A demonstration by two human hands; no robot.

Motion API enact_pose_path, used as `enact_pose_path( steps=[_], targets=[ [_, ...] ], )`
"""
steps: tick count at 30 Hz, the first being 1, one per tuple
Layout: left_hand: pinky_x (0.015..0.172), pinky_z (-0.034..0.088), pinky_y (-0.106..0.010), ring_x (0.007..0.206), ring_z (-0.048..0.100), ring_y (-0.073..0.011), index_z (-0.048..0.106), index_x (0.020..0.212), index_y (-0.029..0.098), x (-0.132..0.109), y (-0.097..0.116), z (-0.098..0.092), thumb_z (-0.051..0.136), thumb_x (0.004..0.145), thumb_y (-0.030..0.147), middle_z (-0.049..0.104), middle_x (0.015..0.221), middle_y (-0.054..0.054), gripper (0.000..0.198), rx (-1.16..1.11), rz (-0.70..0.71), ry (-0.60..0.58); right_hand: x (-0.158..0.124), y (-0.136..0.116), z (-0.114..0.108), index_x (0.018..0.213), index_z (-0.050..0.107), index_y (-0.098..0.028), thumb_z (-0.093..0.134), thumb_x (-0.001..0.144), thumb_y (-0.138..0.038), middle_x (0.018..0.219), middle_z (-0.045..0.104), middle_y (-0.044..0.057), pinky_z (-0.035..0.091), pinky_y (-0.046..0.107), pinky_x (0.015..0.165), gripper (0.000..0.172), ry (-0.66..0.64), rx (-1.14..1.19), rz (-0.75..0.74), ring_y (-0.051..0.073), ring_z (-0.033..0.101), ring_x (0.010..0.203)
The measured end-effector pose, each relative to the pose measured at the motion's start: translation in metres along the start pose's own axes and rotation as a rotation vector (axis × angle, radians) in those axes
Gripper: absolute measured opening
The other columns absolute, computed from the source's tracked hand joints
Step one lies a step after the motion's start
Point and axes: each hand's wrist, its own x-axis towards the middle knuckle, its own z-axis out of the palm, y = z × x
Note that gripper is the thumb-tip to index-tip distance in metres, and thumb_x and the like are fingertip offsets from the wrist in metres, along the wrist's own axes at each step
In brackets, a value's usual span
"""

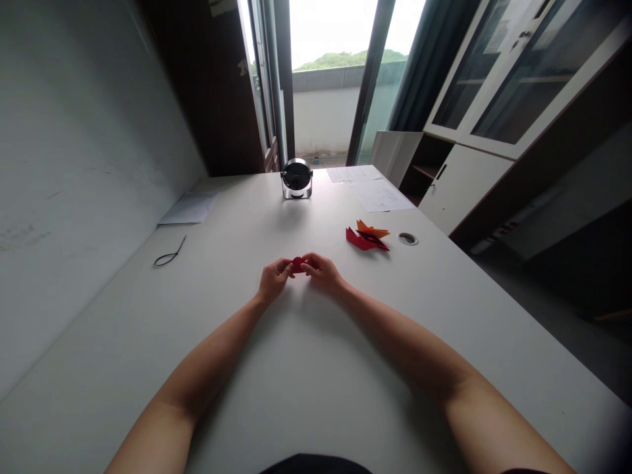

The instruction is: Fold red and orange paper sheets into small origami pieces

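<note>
Reaching forward from the bottom edge, two bare forearms converge over the white table (148, 368).

Item 1. Left hand (273, 279): fingers curled, tips pinching the left end of the small red paper piece (297, 264).

Item 2. Right hand (324, 272): fingers curled, tips pinching the right end of the same piece. The two hands almost meet, with only the paper between them.

Item 3. Small red paper piece: held between both hands at the middle of the table, at or just above its surface; which one cannot be told. Its shape is mostly hidden by the fingers.

Item 4. Black looped tie (168, 255): lies flat, well to the left of the hands, near the wall side of the table.

Item 5. Folded paper pile (367, 237): red and orange pieces, overlapping, beyond and to the right of the right hand, apart from it.

Item 6. Round cable port (407, 238): set in the tabletop, just beside the pile on its right.

Item 7. Loose sheet (189, 207): lies flat at the far left.

Item 8. Small round fan (297, 178): dark face, silver rim, upright at the far edge.

Item 9. Printed sheets (376, 193): far right corner, overlapping.

Item 10. Glass door (336, 79): behind the table, daylight outside.

Item 11. Cabinet (469, 181): white, glazed upper doors, to the right.
</note>
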Motion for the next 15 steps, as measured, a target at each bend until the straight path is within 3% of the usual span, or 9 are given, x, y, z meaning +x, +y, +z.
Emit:
enact_pose_path(
  steps=[6, 11, 15],
  targets=[
    [0.064, 0.055, -0.029, 0.068, 0.070, -0.0170, 0.069, 0.098, 0.016, 0.0023, -0.0022, -0.0006, 0.056, 0.093, 0.051, 0.074, 0.087, -0.006, 0.038, -0.073, 0.001, 0.022, -0.0016, -0.0054, -0.0005, 0.100, 0.067, -0.020, 0.061, 0.088, -0.048, 0.064, 0.063, -0.002, 0.041, 0.023, 0.051, 0.031, -0.073, 0.021, 0.037, 0.011, 0.052, 0.051],
    [0.063, 0.054, -0.028, 0.068, 0.066, -0.0163, 0.070, 0.099, 0.015, 0.0031, -0.0057, -0.0007, 0.061, 0.089, 0.050, 0.072, 0.081, -0.005, 0.038, -0.146, -0.038, -0.015, -0.0002, -0.0066, -0.0019, 0.100, 0.070, -0.019, 0.060, 0.087, -0.046, 0.065, 0.062, -0.001, 0.042, 0.024, 0.055, 0.032, -0.041, 0.008, 0.010, 0.011, 0.051, 0.054],
    [0.060, 0.046, -0.024, 0.065, 0.059, -0.0143, 0.072, 0.094, 0.016, 0.0030, -0.0082, -0.0016, 0.059, 0.090, 0.049, 0.069, 0.076, -0.003, 0.036, -0.023, -0.026, 0.009, -0.0002, -0.0081, -0.0024, 0.101, 0.072, -0.019, 0.059, 0.088, -0.046, 0.069, 0.063, 0.000, 0.041, 0.025, 0.059, 0.033, -0.060, -0.034, -0.019, 0.012, 0.051, 0.059]
  ],
)
